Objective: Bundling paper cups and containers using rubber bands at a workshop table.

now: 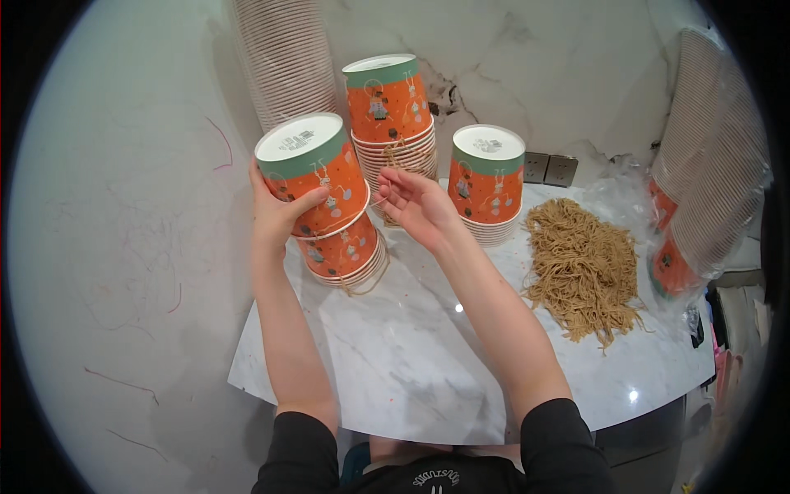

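My left hand (280, 210) is wrapped round an upside-down orange paper bucket (325, 189) with a green band and white base, its thumb across the front. This bucket is tilted above a short stack of matching buckets (341, 251), where a cord hangs at the lower rims. My right hand (415, 202) is beside the held bucket's right rim, palm turned up and fingers curled. A thin pale strand of cord (378, 200) seems to run from the rim to its fingertips. Whether the held bucket touches the stack below cannot be told.
Behind stands a taller stack of upturned buckets (388, 103) with cords at its side. Another stack (487, 177) is to the right, beside a heap of tan cords (583, 272). Plastic-wrapped bucket stacks (699, 165) lean at far right; a tall nested stack (284, 62) rises at back left.
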Motion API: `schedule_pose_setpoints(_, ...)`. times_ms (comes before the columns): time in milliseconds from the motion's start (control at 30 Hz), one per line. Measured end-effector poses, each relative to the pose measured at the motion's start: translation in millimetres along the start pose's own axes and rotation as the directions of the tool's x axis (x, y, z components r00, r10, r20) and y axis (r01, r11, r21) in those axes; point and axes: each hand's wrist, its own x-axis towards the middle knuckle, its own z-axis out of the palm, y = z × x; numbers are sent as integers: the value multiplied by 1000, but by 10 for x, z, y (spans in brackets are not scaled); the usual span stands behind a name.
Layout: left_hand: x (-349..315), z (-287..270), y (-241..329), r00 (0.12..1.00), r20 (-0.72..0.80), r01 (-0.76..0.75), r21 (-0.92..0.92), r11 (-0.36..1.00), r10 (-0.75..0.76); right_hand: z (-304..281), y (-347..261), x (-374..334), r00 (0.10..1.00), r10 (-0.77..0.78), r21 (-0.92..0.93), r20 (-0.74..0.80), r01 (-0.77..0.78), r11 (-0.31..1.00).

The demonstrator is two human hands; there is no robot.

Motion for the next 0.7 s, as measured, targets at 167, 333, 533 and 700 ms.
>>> schedule_pose_setpoints(167, 94, -68, -244, 975, 91, 202, 40, 979, -205, -106, 137, 68, 998, 53, -17, 18, -53, 998)
schedule_pose_setpoints(333, 117, -228, -459, 970, 96, 192, 253, 948, -222, -278, 210, 141, 989, 135, -90, -59, -140, 986)
schedule_pose_setpoints(533, 14, -249, -399, 948, 109, 225, 434, 872, -299, -477, 244, 208, 962, 175, -124, -209, -203, 971)
schedule_pose_setpoints(700, 35, -365, -440, 932, 114, 240, 516, 823, -343, -499, 332, 212, 940, 216, -243, -264, -281, 928)
